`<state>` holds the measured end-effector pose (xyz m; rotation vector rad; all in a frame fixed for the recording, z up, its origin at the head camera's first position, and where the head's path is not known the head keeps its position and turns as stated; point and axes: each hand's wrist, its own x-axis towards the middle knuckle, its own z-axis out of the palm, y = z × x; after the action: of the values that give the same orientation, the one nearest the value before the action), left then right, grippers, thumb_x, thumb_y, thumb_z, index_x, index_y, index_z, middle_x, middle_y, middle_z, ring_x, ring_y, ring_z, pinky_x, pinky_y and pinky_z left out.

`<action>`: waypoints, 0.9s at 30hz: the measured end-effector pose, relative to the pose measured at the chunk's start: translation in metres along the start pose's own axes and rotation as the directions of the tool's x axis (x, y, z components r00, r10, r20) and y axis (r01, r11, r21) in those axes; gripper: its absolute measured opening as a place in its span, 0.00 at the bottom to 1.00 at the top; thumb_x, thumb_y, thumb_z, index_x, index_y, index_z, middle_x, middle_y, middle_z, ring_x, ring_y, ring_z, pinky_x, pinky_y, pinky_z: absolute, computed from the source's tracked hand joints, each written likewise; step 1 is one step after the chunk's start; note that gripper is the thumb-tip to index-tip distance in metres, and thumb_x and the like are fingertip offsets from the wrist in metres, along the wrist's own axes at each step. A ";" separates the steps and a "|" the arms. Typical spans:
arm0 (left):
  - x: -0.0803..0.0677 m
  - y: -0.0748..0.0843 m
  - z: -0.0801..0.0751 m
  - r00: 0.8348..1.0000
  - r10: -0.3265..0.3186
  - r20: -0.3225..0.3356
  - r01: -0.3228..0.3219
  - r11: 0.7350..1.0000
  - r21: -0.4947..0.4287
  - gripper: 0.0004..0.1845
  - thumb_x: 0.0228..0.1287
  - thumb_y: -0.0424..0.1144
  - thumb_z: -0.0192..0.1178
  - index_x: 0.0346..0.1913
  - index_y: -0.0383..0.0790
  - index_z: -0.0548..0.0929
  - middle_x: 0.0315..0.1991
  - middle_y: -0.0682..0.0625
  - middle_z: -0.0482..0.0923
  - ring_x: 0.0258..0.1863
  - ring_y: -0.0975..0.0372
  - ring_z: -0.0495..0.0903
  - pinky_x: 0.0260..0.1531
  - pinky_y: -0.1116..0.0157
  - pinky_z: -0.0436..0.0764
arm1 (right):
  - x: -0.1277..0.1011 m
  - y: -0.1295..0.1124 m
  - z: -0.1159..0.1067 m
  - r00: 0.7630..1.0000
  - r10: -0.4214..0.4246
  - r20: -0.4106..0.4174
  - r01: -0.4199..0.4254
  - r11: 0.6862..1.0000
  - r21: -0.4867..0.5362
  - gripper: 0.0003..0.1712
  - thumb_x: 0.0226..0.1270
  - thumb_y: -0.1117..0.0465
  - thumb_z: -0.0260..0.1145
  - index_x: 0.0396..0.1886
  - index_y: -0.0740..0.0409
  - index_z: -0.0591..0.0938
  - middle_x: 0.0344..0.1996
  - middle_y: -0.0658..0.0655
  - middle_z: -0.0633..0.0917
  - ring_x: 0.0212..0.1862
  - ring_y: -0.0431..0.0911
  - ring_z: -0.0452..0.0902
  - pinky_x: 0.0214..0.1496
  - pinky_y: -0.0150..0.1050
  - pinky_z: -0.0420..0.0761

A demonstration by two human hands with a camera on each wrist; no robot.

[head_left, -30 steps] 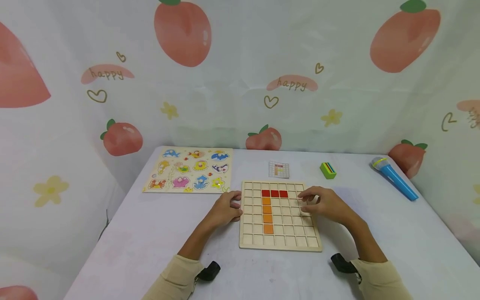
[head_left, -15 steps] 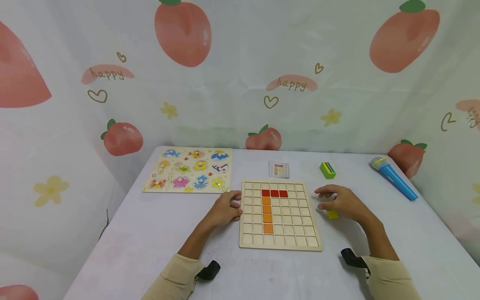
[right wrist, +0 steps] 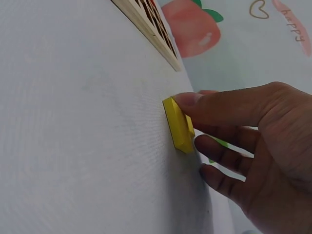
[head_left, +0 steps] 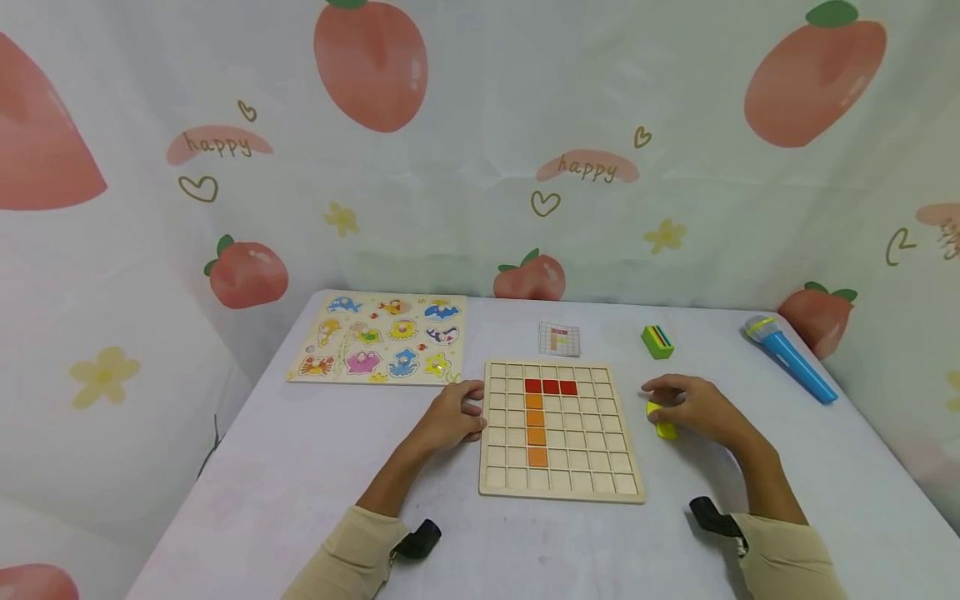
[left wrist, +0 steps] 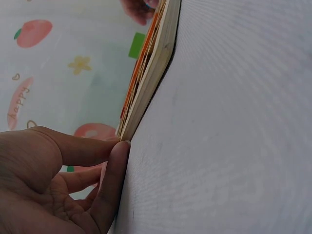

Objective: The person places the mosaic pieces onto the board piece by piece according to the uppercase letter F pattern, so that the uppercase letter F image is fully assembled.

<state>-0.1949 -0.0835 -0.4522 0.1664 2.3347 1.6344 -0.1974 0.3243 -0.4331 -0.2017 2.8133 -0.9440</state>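
A square wooden grid board lies on the table, with red tiles in a short row and orange tiles in a column below. At its left edge, the left hand pinches the board's rim between thumb and finger, as the left wrist view shows. Right of the board, the right hand has its thumb on a yellow block lying on the table, its index finger on the far side, partly hidden. Another yellow piece shows behind that block.
At the back left lies a sea-animal peg puzzle. A small pattern card sits behind the board. Farther right are a green block with coloured stripes and a blue toy microphone. A printed curtain hangs behind the table.
The right hand has moved off the board's right side to the yellow block and now touches it. The left hand stays at the left edge. Tiles on the board look unchanged.
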 end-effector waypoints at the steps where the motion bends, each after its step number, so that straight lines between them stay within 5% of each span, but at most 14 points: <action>1: 0.000 0.000 0.000 1.000 -0.001 0.000 0.001 1.000 -0.001 0.36 0.63 0.19 0.67 0.74 0.29 0.72 0.62 0.40 0.78 0.52 0.54 0.81 0.38 0.62 0.92 | 0.000 0.001 0.000 1.000 -0.010 -0.005 0.010 1.000 -0.001 0.26 0.64 0.58 0.78 0.60 0.62 0.86 0.47 0.59 0.87 0.50 0.55 0.81 0.51 0.49 0.83; 18: 0.001 0.000 -0.001 1.000 -0.001 0.007 0.001 1.000 -0.009 0.36 0.62 0.19 0.67 0.74 0.29 0.71 0.63 0.40 0.77 0.52 0.54 0.81 0.38 0.62 0.92 | -0.002 0.006 -0.004 0.998 0.060 -0.012 -0.060 0.998 -0.028 0.26 0.64 0.59 0.76 0.60 0.64 0.85 0.49 0.62 0.87 0.51 0.55 0.80 0.53 0.53 0.84; 27: 0.000 0.000 0.000 1.000 -0.003 0.002 0.003 1.000 -0.008 0.36 0.62 0.20 0.67 0.75 0.29 0.71 0.62 0.40 0.77 0.52 0.54 0.81 0.38 0.62 0.92 | -0.002 0.008 -0.006 0.999 0.055 -0.003 -0.055 0.997 -0.045 0.25 0.65 0.60 0.76 0.58 0.68 0.86 0.47 0.61 0.87 0.48 0.53 0.79 0.50 0.48 0.85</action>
<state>-0.1949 -0.0838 -0.4521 0.1629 2.3260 1.6410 -0.1977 0.3344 -0.4328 -0.1289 2.8286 -0.8696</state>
